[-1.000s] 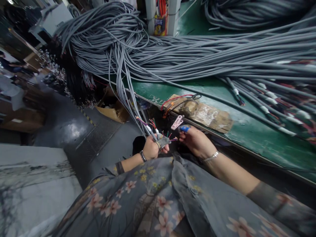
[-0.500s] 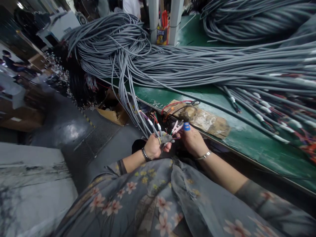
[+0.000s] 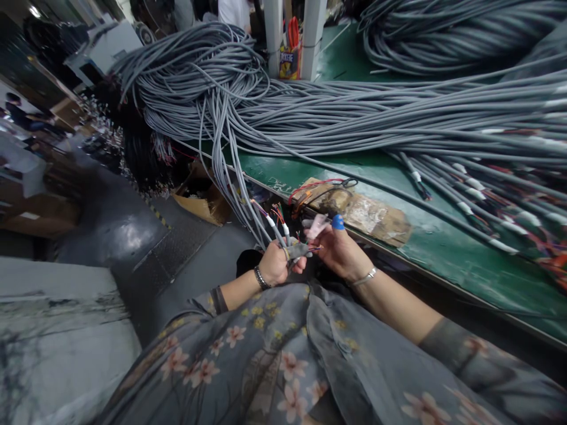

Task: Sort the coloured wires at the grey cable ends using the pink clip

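My left hand (image 3: 275, 263) is closed around the ends of several grey cables (image 3: 262, 225), low in front of my body. White bands and bare coloured wires (image 3: 278, 216) stick up above this fist, and thin wires also point toward the right hand. Close by on the right, my right hand (image 3: 343, 252) has its fingers bent round a small pale pink piece (image 3: 318, 226), blurred by motion. Its thumb wears a blue cover (image 3: 338, 222) and is raised. Whether the right fingertips touch the wires is not clear.
A green workbench (image 3: 447, 260) carries a long bundle of grey cables (image 3: 336, 118). Near its edge lies a taped brown block (image 3: 367, 215) with red and black wires. A cardboard box (image 3: 199, 206) stands on the floor; red-handled tools (image 3: 293, 32) stand in a holder behind.
My right thumb has lifted and the right hand has turned slightly; the pale pink piece, two-pronged before, is now blurred. The left hand stays in place on the cables.
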Demonstrator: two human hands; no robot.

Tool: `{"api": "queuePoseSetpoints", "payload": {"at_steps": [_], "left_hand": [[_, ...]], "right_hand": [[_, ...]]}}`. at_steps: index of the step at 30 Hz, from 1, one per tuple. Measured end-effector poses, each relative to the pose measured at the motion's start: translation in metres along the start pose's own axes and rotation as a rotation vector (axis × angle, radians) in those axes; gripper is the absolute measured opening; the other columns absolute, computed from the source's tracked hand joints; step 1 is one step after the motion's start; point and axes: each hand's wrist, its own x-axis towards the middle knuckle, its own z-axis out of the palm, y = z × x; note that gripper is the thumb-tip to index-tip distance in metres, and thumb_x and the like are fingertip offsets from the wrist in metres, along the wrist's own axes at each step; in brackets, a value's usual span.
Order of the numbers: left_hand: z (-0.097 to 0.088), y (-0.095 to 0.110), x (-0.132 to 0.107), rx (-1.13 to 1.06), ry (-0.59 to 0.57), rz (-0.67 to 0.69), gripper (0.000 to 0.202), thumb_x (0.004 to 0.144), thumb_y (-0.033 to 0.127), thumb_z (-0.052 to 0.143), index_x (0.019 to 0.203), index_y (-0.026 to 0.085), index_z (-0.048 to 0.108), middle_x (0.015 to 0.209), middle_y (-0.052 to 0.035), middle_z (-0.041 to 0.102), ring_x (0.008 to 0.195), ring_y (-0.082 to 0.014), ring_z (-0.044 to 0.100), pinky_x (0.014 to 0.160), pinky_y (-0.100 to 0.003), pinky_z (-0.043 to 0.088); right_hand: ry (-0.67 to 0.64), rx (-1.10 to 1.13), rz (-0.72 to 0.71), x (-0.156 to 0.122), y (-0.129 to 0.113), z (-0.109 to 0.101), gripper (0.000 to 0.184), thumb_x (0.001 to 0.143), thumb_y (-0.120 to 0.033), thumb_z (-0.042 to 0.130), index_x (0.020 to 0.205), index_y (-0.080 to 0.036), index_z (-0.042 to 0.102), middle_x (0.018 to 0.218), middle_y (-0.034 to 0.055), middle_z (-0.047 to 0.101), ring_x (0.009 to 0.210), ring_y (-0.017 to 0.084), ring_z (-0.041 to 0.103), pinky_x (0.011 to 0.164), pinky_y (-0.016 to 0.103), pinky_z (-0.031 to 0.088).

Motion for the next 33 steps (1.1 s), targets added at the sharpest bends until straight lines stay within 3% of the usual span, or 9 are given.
{"api": "queuePoseSetpoints", "payload": {"at_steps": [5, 11, 21, 28, 33], "left_hand": [[-0.003, -0.002, -0.011, 0.024, -0.007, 0.020, 0.052, 0.045, 0.056, 0.081, 0.055, 0.015, 0.050, 0.041, 0.0029, 0.050, 0.034, -0.0067, 0.043, 0.036, -0.020, 0.034], [-0.001, -0.005, -0.011, 0.041, 0.024, 0.109, 0.050, 0.053, 0.056, 0.078, 0.053, 0.015, 0.050, 0.042, 0.0025, 0.051, 0.035, -0.0061, 0.044, 0.038, -0.019, 0.036], [0.006, -0.007, -0.003, 0.017, 0.076, 0.166, 0.051, 0.056, 0.060, 0.074, 0.053, 0.015, 0.051, 0.043, 0.0012, 0.052, 0.035, -0.0055, 0.043, 0.037, -0.019, 0.034], [0.007, -0.006, -0.003, 0.043, 0.099, 0.106, 0.053, 0.051, 0.062, 0.075, 0.055, 0.015, 0.050, 0.043, 0.0013, 0.052, 0.035, -0.0063, 0.044, 0.037, -0.019, 0.034], [0.007, -0.006, -0.001, 0.037, 0.105, 0.099, 0.053, 0.049, 0.062, 0.077, 0.056, 0.015, 0.051, 0.043, 0.0021, 0.053, 0.035, -0.0059, 0.044, 0.036, -0.018, 0.034]], "right_hand": [[-0.051, 0.099, 0.099, -0.004, -0.004, -0.003, 0.039, 0.073, -0.061, 0.065, 0.071, -0.022, 0.065, 0.074, 0.0025, 0.067, 0.061, 0.013, 0.057, 0.056, 0.024, 0.048], [-0.015, 0.116, 0.038, -0.004, -0.005, -0.002, 0.022, 0.071, -0.043, 0.074, 0.074, -0.021, 0.069, 0.071, -0.0001, 0.068, 0.057, 0.009, 0.056, 0.051, 0.019, 0.047], [-0.012, 0.044, 0.075, -0.004, -0.008, -0.001, 0.030, 0.069, -0.048, 0.077, 0.066, -0.020, 0.066, 0.063, -0.0014, 0.062, 0.055, 0.009, 0.053, 0.051, 0.020, 0.046], [0.013, 0.020, -0.020, -0.002, -0.004, 0.000, 0.033, 0.066, -0.053, 0.077, 0.073, -0.021, 0.069, 0.071, 0.0015, 0.067, 0.063, 0.013, 0.057, 0.059, 0.025, 0.046], [0.025, 0.027, -0.012, -0.004, -0.005, 0.004, 0.034, 0.065, -0.054, 0.077, 0.073, -0.021, 0.069, 0.071, 0.0015, 0.068, 0.062, 0.012, 0.056, 0.058, 0.024, 0.046]]}}
